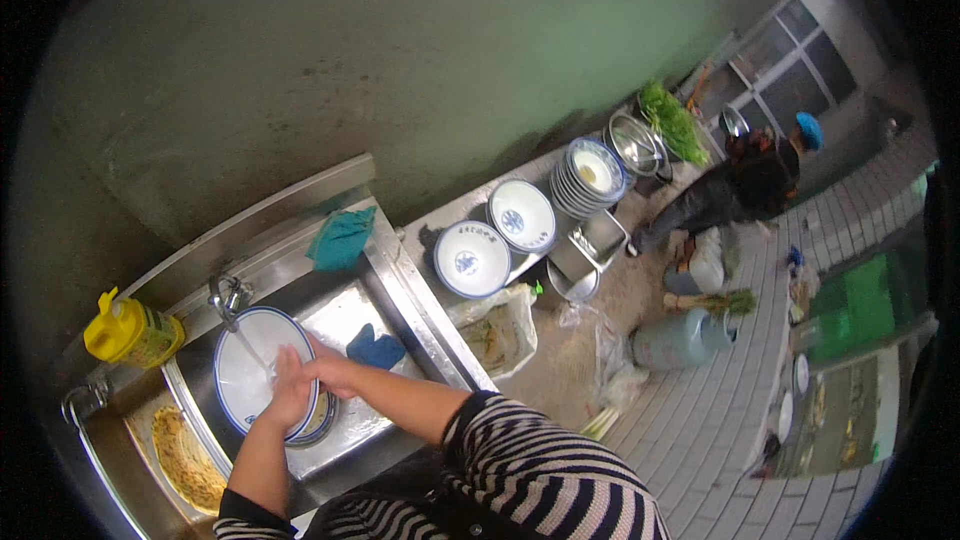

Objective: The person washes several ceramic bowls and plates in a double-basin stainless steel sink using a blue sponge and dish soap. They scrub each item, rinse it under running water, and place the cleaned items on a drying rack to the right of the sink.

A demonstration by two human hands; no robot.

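Note:
A large white bowl with a blue rim (247, 382) is tilted under the faucet (227, 296), and water runs into it. My left hand (291, 386) lies inside the bowl near its rim, fingers extended, with no separate object visible in it. My right hand (330, 369) grips the bowl's rim beside it, with the fingers partly hidden. Beneath this bowl, another blue-rimmed bowl (324, 424) shows at the edge. A dark blue cloth (375, 347) rests in the metal sink (442, 334), and a teal cloth (343, 238) hangs over its back ledge.
The left basin holds a brownish, speckled round thing (184, 461). A yellow plastic container (135, 331) stands at the back left. Rightward are white bowls (472, 259), a bowl stack (589, 176), leafy greens (667, 120), a gas cylinder (675, 341) and a person in a blue cap (757, 172).

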